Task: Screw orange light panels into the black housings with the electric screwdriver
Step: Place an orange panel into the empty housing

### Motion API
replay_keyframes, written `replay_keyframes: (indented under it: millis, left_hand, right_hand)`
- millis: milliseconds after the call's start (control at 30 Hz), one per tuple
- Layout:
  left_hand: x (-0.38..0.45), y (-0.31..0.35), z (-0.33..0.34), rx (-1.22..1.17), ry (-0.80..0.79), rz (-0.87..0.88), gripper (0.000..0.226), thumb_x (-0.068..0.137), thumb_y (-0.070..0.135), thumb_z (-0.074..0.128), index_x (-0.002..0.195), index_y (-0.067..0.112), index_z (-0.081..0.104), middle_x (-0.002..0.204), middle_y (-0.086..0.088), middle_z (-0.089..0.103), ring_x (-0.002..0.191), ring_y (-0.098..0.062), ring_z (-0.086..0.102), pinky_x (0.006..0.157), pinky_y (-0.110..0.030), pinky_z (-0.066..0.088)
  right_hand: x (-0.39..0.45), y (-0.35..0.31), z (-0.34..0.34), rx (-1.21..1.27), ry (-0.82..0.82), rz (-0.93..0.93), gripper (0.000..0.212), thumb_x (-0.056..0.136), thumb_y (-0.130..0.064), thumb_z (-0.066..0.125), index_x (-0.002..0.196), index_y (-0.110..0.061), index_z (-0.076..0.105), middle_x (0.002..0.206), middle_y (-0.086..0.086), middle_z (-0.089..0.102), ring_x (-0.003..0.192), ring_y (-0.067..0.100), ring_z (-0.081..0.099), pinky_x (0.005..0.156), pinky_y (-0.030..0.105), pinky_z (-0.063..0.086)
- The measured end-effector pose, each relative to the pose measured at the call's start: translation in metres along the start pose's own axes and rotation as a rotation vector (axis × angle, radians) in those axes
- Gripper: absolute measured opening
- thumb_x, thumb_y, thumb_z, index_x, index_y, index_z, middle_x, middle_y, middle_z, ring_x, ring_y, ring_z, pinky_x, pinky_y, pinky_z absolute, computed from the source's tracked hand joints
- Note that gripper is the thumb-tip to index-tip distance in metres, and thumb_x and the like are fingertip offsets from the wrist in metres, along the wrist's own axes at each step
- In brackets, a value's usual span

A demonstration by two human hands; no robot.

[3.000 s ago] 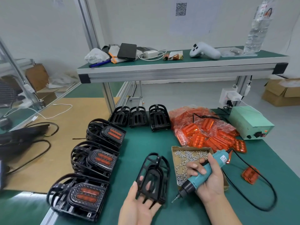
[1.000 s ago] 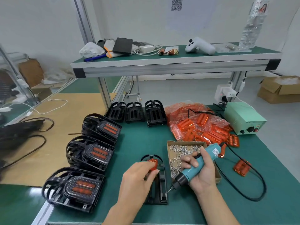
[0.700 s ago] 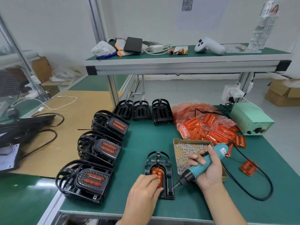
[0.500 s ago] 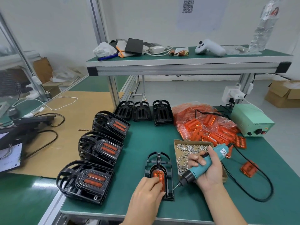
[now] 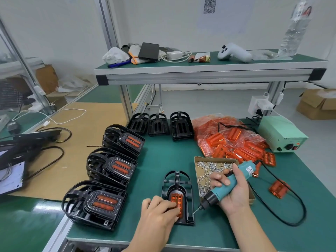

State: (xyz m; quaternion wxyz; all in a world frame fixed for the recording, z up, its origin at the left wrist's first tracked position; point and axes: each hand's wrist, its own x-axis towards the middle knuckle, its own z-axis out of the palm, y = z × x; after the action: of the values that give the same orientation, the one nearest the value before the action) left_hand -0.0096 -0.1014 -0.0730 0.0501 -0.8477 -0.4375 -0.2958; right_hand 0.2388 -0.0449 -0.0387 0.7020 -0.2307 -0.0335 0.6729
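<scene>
A: What sits nearest on the green bench?

B: The left hand, fingers bent down, pressing an orange light panel into a black housing that lies flat near the front edge. Whether the fingers pinch the panel or only push on it, I cannot tell.

A: And the right hand?

B: Wrapped around the teal electric screwdriver, held slanted, its bit tip just beside the housing's right side. Its black cable loops over the mat to the right.

A: Behind the hands?

B: An open cardboard box of screws, touching the right hand's knuckles. One loose orange panel lies to the right, apart from the rest.

A: On the left?

B: Three stacks of finished housings with orange panels showing, lined along the bench's left edge.

A: Farther back?

B: A plastic bag of orange panels, some spilled out, and a pale green power supply beside it. Three empty black housings stand in a row at the bench's far edge.

A: Above?

B: A shelf carrying a white controller, a black device, a charger with cable and a crumpled bag.
</scene>
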Motion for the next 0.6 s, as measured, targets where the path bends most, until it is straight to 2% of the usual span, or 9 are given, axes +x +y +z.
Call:
replay_keyframes:
  millis: [133, 267, 333, 433, 600]
  left_hand:
    - [0.0028, -0.0055, -0.0023, -0.005, -0.025, 0.084, 0.027, 0.073, 0.030, 0.091, 0.096, 0.032, 0.077, 0.095, 0.015, 0.063, 0.088, -0.011, 0.053, 0.083, -0.032, 0.036]
    - [0.0052, -0.0073, -0.0056, -0.040, -0.058, 0.118, 0.021, 0.077, 0.032, 0.088, 0.096, 0.030, 0.078, 0.089, 0.013, 0.059, 0.085, -0.013, 0.054, 0.077, -0.032, 0.047]
    - [0.0065, -0.0070, -0.0062, -0.049, -0.070, 0.118, 0.019, 0.078, 0.035, 0.086, 0.095, 0.032, 0.078, 0.090, 0.013, 0.058, 0.088, -0.012, 0.053, 0.076, -0.033, 0.046]
    - [0.0041, -0.0075, -0.0055, -0.069, -0.077, 0.075, 0.018, 0.080, 0.036, 0.084, 0.097, 0.034, 0.077, 0.096, 0.013, 0.059, 0.095, -0.013, 0.055, 0.078, -0.034, 0.047]
    - [0.0008, -0.0054, -0.0015, -0.124, -0.086, -0.020, 0.012, 0.084, 0.039, 0.078, 0.095, 0.035, 0.076, 0.114, 0.016, 0.063, 0.120, -0.014, 0.050, 0.094, -0.035, 0.045]
  right_hand:
    - [0.0004, -0.0002, 0.0003, 0.003, 0.002, 0.002, 0.029, 0.088, -0.037, 0.072, 0.070, -0.016, 0.061, 0.052, -0.005, 0.041, 0.063, 0.013, 0.051, 0.047, 0.021, 0.044]
    - [0.0001, 0.0000, 0.0004, 0.006, 0.003, 0.004, 0.029, 0.088, -0.037, 0.071, 0.071, -0.017, 0.060, 0.052, -0.006, 0.041, 0.063, 0.013, 0.051, 0.047, 0.021, 0.044]
    - [-0.0004, -0.0005, 0.0007, 0.008, 0.005, 0.005, 0.029, 0.088, -0.037, 0.071, 0.071, -0.017, 0.060, 0.052, -0.006, 0.041, 0.063, 0.013, 0.051, 0.047, 0.020, 0.044]
    - [-0.0009, -0.0002, 0.0028, 0.011, 0.007, 0.014, 0.030, 0.088, -0.037, 0.070, 0.070, -0.016, 0.059, 0.051, -0.005, 0.040, 0.062, 0.013, 0.051, 0.047, 0.020, 0.043]
    - [-0.0020, -0.0002, 0.0046, 0.012, 0.017, 0.009, 0.029, 0.088, -0.036, 0.068, 0.070, -0.016, 0.058, 0.051, -0.005, 0.040, 0.062, 0.013, 0.050, 0.047, 0.020, 0.043]
